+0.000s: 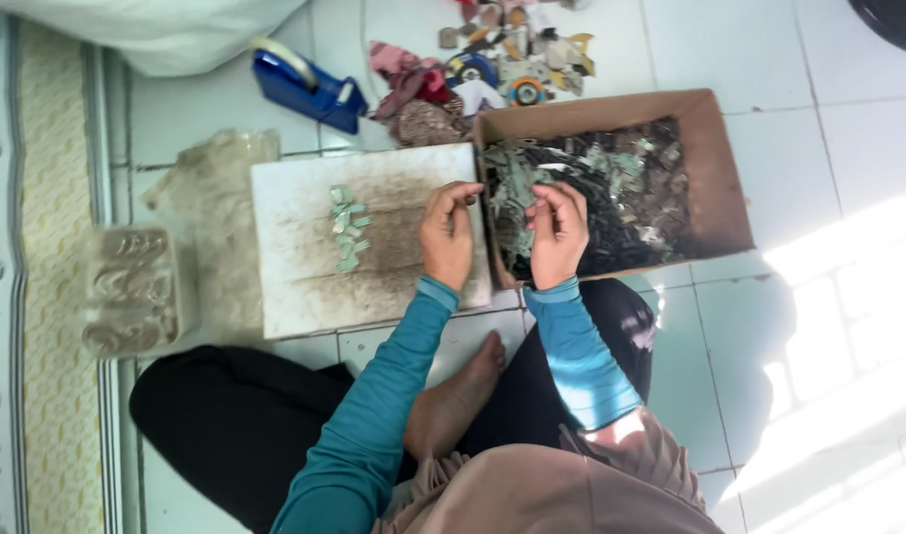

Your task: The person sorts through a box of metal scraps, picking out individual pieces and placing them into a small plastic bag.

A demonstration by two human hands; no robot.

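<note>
I sit cross-legged on a tiled floor. My left hand (447, 233) hovers at the right edge of a stained white board (305, 287), fingers curled at the rim of a cardboard box (715, 158). My right hand (557, 232) reaches into the box's left end and pinches small pieces there. The box holds a heap of small dark and pale green scraps (611, 193). A small pile of pale green pieces (347, 227) lies on the board, left of my hands. Whether my left fingers grip a piece is too small to tell.
A blue tape dispenser (310, 87) stands behind the board. Mixed colourful scraps (493, 59) lie behind the box. A clear plastic container (129, 289) and a crumpled plastic bag (211, 188) sit left of the board. A patterned mat runs along the left edge.
</note>
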